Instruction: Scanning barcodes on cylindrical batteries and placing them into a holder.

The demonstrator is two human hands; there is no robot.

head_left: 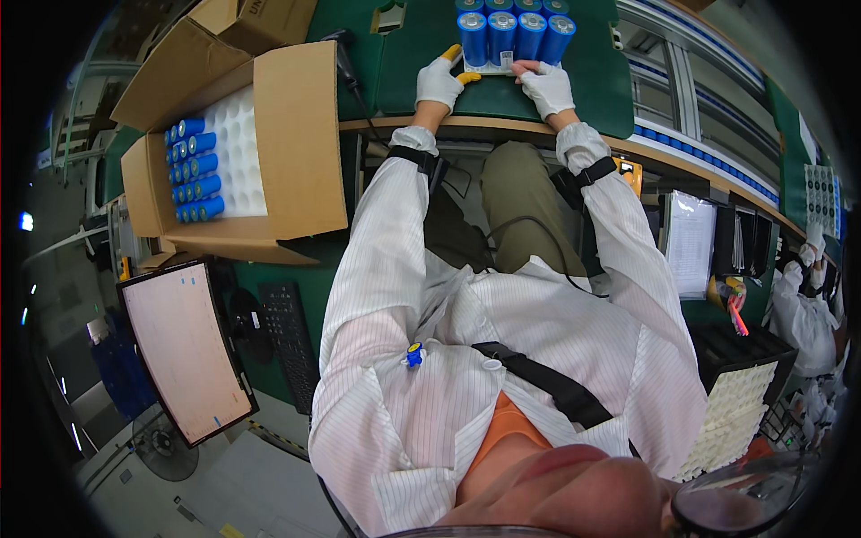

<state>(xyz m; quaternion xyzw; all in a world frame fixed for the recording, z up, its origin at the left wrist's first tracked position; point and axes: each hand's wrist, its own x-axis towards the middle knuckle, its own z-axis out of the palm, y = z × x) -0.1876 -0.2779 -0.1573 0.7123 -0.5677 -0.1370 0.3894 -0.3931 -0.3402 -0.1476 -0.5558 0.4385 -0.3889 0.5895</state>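
Several blue cylindrical battery cells stand upright in rows in a white tray at the top of the head view. My left hand, in a white glove with yellow fingertips, is at the tray's near left corner. Its thumb lies along the front edge and a finger reaches up the left side. At the near right corner, my right hand has its fingers bent against the front edge; its glove leaves fingertips bare. Both hands appear to grip the tray, though their undersides are hidden.
To the left, an open cardboard box holds more blue cells in a white foam insert. Below it are a monitor and a keyboard. Metal rails run at the right. Another person is at far right.
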